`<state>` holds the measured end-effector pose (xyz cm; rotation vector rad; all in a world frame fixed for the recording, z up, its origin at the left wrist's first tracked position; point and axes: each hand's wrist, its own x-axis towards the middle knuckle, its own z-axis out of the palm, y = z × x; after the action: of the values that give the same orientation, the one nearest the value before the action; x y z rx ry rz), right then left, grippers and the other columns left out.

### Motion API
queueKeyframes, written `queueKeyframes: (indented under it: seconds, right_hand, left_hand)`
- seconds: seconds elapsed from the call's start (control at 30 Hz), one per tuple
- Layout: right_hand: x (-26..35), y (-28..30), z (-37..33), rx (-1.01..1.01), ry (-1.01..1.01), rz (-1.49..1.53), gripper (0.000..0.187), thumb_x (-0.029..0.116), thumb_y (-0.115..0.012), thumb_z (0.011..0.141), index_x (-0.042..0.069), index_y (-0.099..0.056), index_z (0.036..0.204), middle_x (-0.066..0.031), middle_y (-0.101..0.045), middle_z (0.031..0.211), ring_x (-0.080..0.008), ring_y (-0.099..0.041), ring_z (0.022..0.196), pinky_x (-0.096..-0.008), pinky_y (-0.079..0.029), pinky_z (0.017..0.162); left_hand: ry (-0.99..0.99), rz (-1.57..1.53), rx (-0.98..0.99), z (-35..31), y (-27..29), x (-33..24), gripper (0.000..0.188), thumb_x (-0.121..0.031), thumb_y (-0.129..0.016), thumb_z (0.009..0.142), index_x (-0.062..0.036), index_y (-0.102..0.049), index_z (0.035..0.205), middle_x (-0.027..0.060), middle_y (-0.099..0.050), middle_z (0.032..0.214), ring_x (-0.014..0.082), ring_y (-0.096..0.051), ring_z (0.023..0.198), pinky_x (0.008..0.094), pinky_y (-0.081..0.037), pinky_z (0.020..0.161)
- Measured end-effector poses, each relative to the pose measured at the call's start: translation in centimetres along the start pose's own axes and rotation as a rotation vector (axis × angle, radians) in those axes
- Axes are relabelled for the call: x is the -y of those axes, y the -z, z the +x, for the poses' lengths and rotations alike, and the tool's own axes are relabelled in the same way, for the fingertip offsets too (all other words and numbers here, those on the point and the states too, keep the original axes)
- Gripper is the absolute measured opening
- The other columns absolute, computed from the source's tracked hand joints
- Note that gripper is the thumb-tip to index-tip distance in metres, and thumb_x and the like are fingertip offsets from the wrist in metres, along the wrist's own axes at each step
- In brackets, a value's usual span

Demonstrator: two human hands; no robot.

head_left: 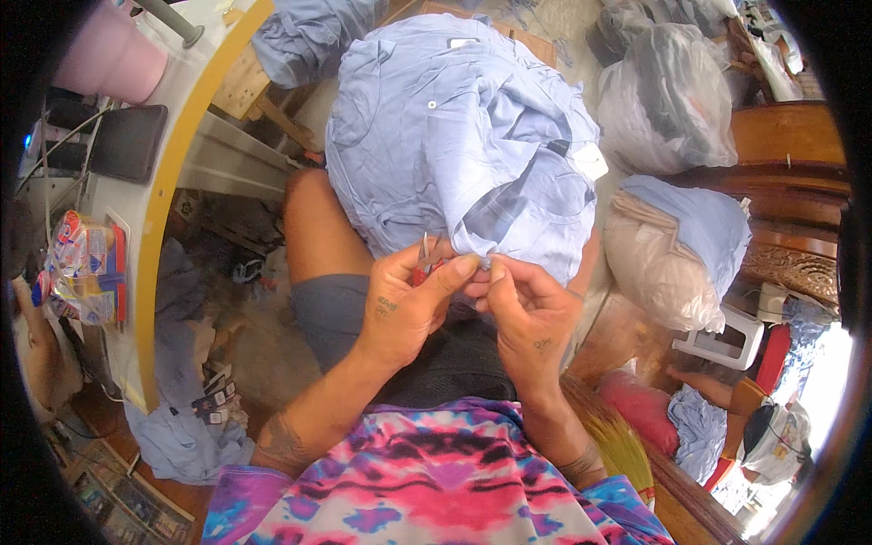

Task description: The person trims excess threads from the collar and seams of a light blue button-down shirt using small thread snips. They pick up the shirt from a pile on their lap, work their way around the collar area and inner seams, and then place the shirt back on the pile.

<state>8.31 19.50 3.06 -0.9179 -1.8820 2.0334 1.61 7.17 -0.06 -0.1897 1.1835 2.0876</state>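
A light blue shirt [391,118] lies bunched over my lap and knees, with a small white button and a label showing on it. My left hand [404,304] is closed, its thumb and fingers pinching the near edge of the cloth. Red-handled snips [424,251] are tucked in the same hand, their metal tips sticking up past the index finger. Close beside it, my right hand [538,318] pinches the same edge between thumb and fingers. The fingertips of both hands nearly meet. Exactly what lies between them is too small to make out.
At left stands a table with a yellow edge [168,182], bearing a dark phone [130,143] and a packet [86,268]. Stuffed plastic bags [668,100] and a cloth-topped bundle [668,254] sit at right. Blue garments [186,427] lie on the floor at lower left. Another person sits at far right.
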Motion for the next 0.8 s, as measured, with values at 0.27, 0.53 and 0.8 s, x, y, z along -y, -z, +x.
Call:
queueKeyframes:
  seconds: [0.27, 0.53, 0.8]
  right_hand:
    - [-0.7, -0.2, -0.7, 0.015, -0.112, 0.181, 0.025, 0.015, -0.063, 0.103, -0.007, -0.068, 0.112, -0.0138, -0.073, 0.097, -0.0148, -0.072, 0.082, -0.0279, -0.059, 0.071]
    - [-2.3, 0.9, 1.0, 0.301, -0.581, 0.717, 0.032, 0.035, -0.062, 0.104, 0.004, -0.067, 0.109, -0.0055, -0.068, 0.099, -0.0119, -0.066, 0.079, -0.0301, -0.059, 0.064]
    - [-1.8, 0.9, 2.7, 0.402, -0.558, 0.529, 0.02, 0.017, -0.068, 0.1, -0.002, -0.07, 0.106, -0.0083, -0.071, 0.096, -0.0122, -0.067, 0.078, -0.0284, -0.059, 0.064]
  left_hand:
    - [-0.033, 0.039, -0.054, -0.4, 0.0, -0.1, 0.016, -0.016, -0.073, 0.097, -0.0087, -0.064, 0.085, -0.0076, -0.053, 0.065, -0.0002, -0.043, 0.048, 0.0196, -0.028, 0.041]
    - [-0.293, 0.507, -0.1, -1.1, 0.1, -1.5, 0.011, -0.008, -0.076, 0.092, 0.0018, -0.074, 0.095, -0.0005, -0.062, 0.083, 0.0056, -0.056, 0.067, 0.0226, -0.042, 0.054]
    - [-0.518, 0.893, -0.246, -2.1, 0.3, -1.9, 0.014, -0.005, -0.076, 0.089, 0.0027, -0.075, 0.101, 0.0028, -0.063, 0.084, 0.0062, -0.055, 0.071, 0.0228, -0.042, 0.059]
